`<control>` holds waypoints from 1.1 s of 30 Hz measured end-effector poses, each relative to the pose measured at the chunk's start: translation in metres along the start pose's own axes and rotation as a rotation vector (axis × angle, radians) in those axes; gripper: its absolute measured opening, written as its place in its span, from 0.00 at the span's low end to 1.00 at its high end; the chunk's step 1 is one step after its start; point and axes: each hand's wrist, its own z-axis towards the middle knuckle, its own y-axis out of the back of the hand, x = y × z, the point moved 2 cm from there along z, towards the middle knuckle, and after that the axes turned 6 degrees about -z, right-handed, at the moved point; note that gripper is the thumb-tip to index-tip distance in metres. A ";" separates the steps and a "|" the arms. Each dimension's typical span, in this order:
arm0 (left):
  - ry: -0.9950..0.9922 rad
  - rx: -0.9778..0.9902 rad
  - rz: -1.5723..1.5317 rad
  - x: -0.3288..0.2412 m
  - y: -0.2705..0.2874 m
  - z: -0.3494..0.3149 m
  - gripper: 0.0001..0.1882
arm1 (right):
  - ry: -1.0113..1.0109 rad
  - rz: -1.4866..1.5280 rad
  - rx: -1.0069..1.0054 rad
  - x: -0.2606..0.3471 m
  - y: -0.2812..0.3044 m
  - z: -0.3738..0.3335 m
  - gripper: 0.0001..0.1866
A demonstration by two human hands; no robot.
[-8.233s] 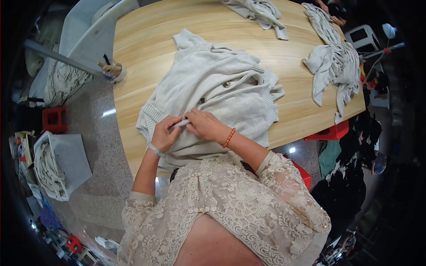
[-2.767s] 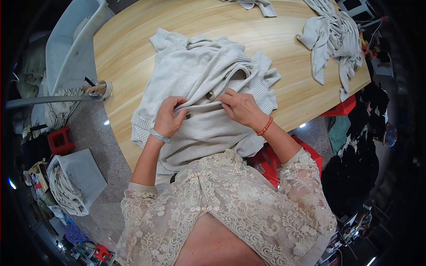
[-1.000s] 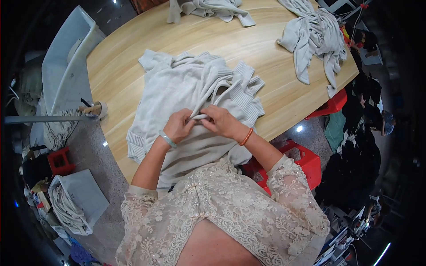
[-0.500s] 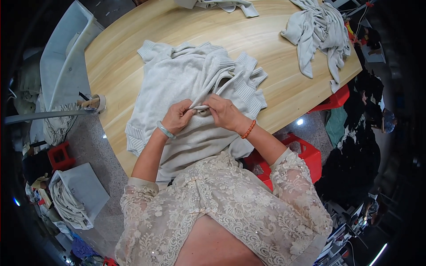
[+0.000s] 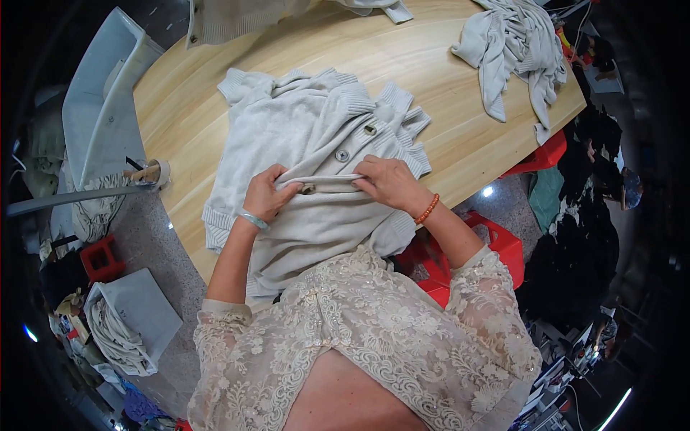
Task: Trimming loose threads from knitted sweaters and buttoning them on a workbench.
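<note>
A light grey knit cardigan with ribbed cuffs and hem lies on the wooden table in front of me. My left hand pinches the ribbed front band near a dark button. Farther along the same band, my right hand grips it between thumb and fingers. The band is stretched in a fold between both hands. Beyond it, another button and one more button show on the knit. Several ribbed ends stick out at the cardigan's right side.
Another heap of grey knitwear lies at the table's far right. A knit piece hangs over the far edge. At left stand a white bin and a tape roll. Red stools and a bin of knits are on the floor.
My hands have moved apart, left hand leftward and right hand rightward, pulling the band straight. The buttons beyond it now show. A knit piece has come into view at the far edge.
</note>
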 end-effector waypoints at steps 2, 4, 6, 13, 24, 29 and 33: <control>-0.157 -0.272 0.249 -0.006 -0.005 -0.002 0.10 | -0.018 -0.066 -0.072 -0.005 0.001 -0.008 0.08; -0.540 -0.427 0.428 -0.052 -0.017 0.003 0.11 | -0.054 -0.128 -0.064 -0.007 -0.002 -0.013 0.07; -0.603 -0.324 0.277 -0.071 -0.033 0.007 0.11 | -0.063 -0.154 -0.073 -0.003 -0.005 -0.012 0.08; -0.375 -0.189 0.416 -0.046 -0.085 0.059 0.10 | -0.060 -0.029 -0.204 -0.004 -0.009 -0.012 0.08; 0.196 0.161 -0.601 -0.030 -0.078 0.069 0.08 | -0.075 0.213 -0.413 -0.002 -0.015 -0.011 0.15; 0.227 0.232 -0.644 -0.033 -0.068 0.061 0.11 | -0.003 0.074 -0.349 0.004 -0.012 -0.017 0.21; -0.117 0.339 -0.432 -0.026 -0.065 0.044 0.20 | -0.037 0.080 -0.299 -0.004 -0.019 -0.019 0.19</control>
